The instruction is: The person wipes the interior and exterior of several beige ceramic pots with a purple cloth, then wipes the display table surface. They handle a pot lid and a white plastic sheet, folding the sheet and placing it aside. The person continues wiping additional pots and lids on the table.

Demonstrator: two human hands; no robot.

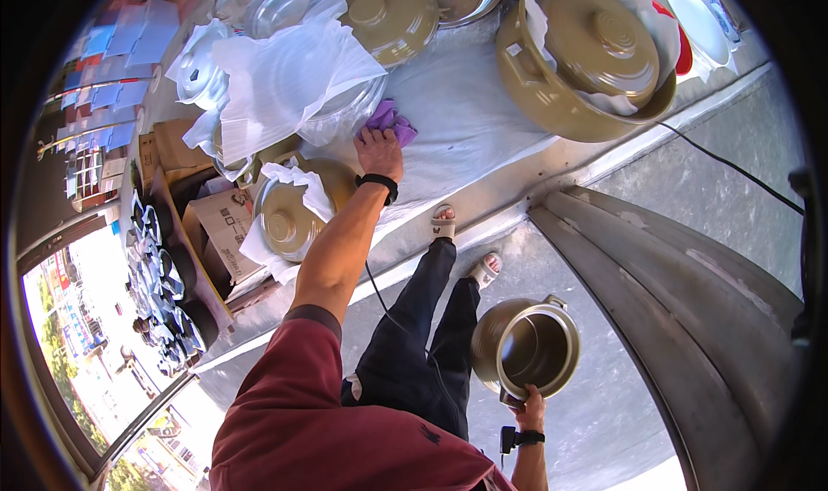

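Observation:
My left hand (380, 151) has its fingers on a crumpled purple cloth (391, 121), over the plastic-covered shelf (459, 96). By its handle, my right hand (532, 410) holds an olive-brown ceramic pot (482, 342), tilted so that its open mouth shows. The inside looks bare, and the pot hangs beside my legs, above the floor. Close to my left forearm is a lidded olive-brown pot (284, 229) with white paper around its lid. Beyond the cloth, white paper (291, 80) covers stacked glassy ware.
A large olive-brown pot (569, 113) with a paper-wrapped lid stands at the shelf's right. Another olive-brown lid (391, 19) lies farther back. Cardboard boxes (223, 232) are at left. A ridged metal panel (660, 297) rises at right. A black cable (731, 166) crosses the grey floor.

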